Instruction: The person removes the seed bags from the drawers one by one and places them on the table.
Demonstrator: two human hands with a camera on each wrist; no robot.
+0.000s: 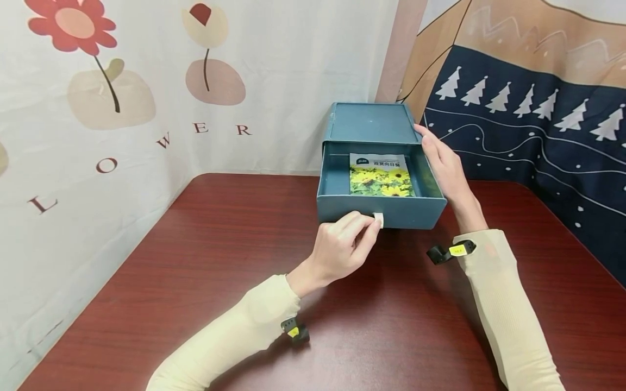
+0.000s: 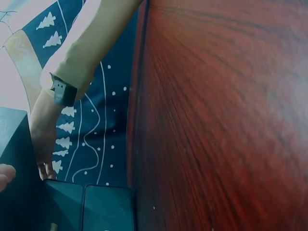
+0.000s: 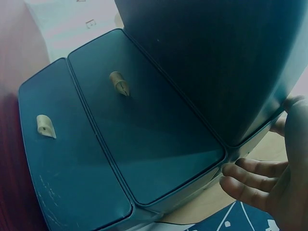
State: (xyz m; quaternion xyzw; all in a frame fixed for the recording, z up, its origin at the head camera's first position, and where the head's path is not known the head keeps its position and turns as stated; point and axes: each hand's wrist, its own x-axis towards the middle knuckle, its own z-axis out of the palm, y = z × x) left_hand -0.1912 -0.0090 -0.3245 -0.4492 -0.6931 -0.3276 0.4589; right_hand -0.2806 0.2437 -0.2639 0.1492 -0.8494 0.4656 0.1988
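A teal drawer cabinet (image 1: 370, 123) stands at the back of the table with its top drawer (image 1: 411, 210) pulled out. Inside that drawer lies a packet (image 1: 381, 176) printed with yellow sunflowers and dark lettering. My left hand (image 1: 344, 244) pinches the small white pull tab (image 1: 379, 220) on the drawer's front between thumb and forefinger. My right hand (image 1: 444, 165) rests along the cabinet's right side, its fingers extended; the right wrist view shows these fingers (image 3: 252, 178) against the side wall. In the left wrist view, only a fingertip of my left hand shows.
Below the pulled-out drawer are two closed drawers, the middle drawer (image 3: 163, 139) and the bottom drawer (image 3: 77, 168), each with a pale pull tab. A white flower-print curtain (image 1: 274, 70) hangs behind, a dark tree-print cloth (image 1: 513, 141) at right. The table (image 1: 195, 260) is reddish wood.
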